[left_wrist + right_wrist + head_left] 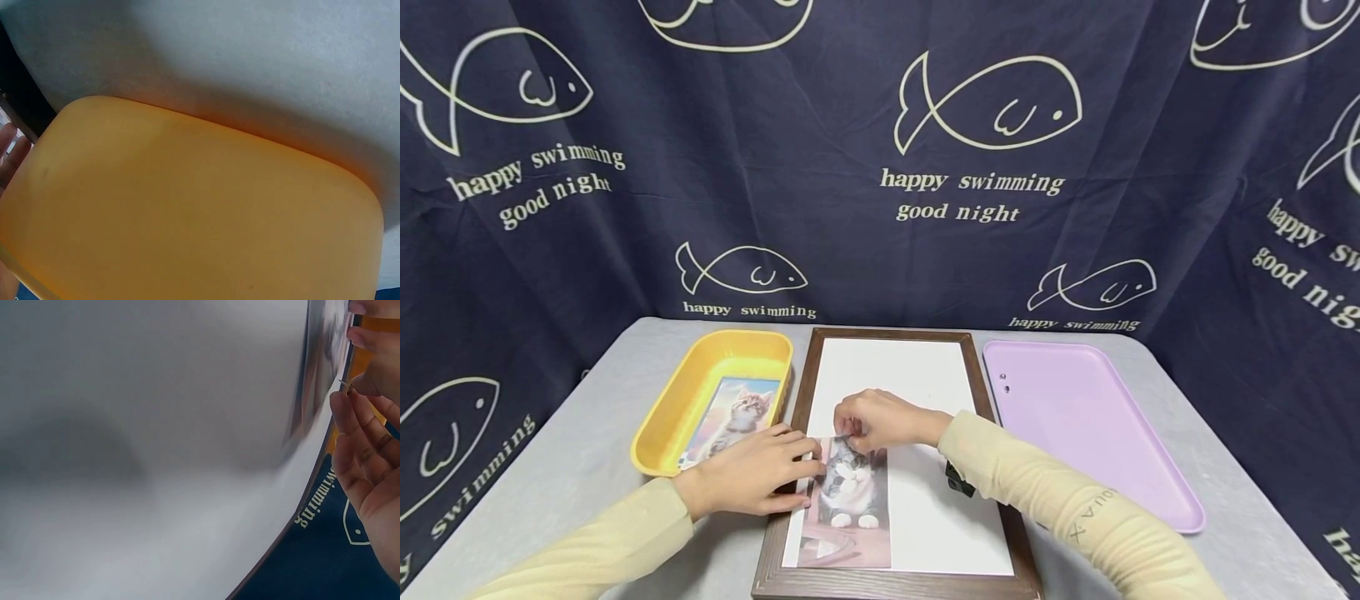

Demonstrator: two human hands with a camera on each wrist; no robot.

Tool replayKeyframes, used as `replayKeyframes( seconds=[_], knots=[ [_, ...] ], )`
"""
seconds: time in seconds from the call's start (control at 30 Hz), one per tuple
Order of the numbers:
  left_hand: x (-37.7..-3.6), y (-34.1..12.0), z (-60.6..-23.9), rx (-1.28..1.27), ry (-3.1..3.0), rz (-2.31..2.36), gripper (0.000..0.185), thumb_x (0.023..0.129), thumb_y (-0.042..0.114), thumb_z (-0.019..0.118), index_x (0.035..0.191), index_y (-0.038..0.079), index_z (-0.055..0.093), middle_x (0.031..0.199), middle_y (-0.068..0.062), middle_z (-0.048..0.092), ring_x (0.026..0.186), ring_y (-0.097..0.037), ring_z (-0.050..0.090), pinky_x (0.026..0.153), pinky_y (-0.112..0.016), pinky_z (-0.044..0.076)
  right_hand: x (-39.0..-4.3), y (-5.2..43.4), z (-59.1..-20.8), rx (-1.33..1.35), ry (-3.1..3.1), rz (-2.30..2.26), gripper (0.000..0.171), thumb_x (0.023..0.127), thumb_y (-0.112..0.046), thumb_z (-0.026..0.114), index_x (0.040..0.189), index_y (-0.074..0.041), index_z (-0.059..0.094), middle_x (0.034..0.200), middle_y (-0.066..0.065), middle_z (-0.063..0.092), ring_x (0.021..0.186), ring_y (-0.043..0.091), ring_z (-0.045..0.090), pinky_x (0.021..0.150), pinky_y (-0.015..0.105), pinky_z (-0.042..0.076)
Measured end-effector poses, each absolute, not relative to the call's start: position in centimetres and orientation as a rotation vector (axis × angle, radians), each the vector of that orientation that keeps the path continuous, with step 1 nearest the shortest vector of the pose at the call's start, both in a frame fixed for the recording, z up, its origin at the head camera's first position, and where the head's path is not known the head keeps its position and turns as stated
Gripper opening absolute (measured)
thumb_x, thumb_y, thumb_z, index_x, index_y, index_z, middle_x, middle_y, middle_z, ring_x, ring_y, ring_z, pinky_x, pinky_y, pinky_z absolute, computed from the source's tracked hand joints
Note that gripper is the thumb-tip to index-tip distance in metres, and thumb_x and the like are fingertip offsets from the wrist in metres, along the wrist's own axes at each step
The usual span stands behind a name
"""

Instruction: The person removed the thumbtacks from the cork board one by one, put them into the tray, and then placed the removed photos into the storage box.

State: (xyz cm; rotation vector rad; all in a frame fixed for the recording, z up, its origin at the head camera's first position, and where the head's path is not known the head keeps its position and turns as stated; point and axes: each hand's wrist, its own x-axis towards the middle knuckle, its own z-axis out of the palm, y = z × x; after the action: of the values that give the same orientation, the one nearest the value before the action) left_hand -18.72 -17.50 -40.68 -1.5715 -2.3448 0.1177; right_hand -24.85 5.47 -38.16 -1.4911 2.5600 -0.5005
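Yellow tray [662,433] holding kitten photo [733,417]

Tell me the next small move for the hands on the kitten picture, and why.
Probably press the pin home: the right hand pinches a small pin at the top edge of the kitten picture, while the left hand steadies it on the framed board.
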Motion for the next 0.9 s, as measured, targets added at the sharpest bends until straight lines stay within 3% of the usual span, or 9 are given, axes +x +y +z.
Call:
replayKeyframes(
  seconds=[0.9],
  knots=[
    [-18.8,-17.6,-40.8,-1.579,-2.319,0.1,0.031,0.083,0.045,0.059,0.105,0.024,0.059,0.102,0.005,0.055,0.093,-0.013,0.052,0.085,-0.034,0.042,-25.9,10.0,-37.5,-1.458,2.691,-0.53,0.018,0.069,-0.004,0.065,0.086,-0.009,0.063,0.077,-0.002,0.064,0.072,0.009,0.058,0.066,0.019,0.043]
  ],
)
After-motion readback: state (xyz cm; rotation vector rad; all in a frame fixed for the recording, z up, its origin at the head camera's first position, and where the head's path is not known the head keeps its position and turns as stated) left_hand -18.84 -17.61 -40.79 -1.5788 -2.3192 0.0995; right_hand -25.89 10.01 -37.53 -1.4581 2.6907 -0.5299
